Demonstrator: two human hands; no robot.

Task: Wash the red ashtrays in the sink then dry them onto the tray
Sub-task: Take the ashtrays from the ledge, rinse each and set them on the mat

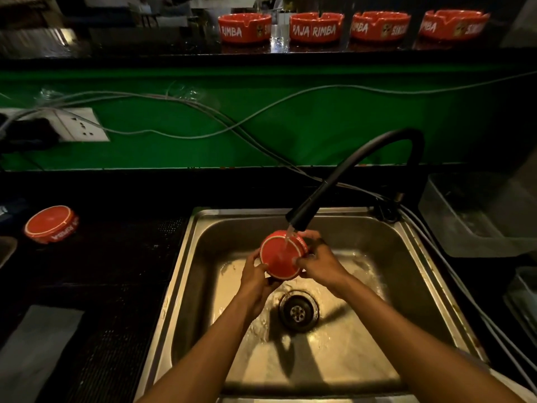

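Note:
A red ashtray (278, 255) is held bottom-up over the steel sink (186, 274), right under the black faucet head (300, 218), and water runs onto its base. My left hand (255, 279) grips its lower left edge. My right hand (319, 261) holds its right side. Another red ashtray (51, 223) lies upside down on the dark tray mat (116, 286) to the left of the sink. Several more red ashtrays, such as the leftmost ashtray (245, 27), stand upright in a row on the high black ledge behind.
Grey cables (203, 112) hang across the green wall, with a white socket (78, 125) at the left. A grey cloth (32, 350) lies at the lower left. Clear plastic tubs (476, 213) stand right of the sink. The drain (298, 311) sits mid-basin.

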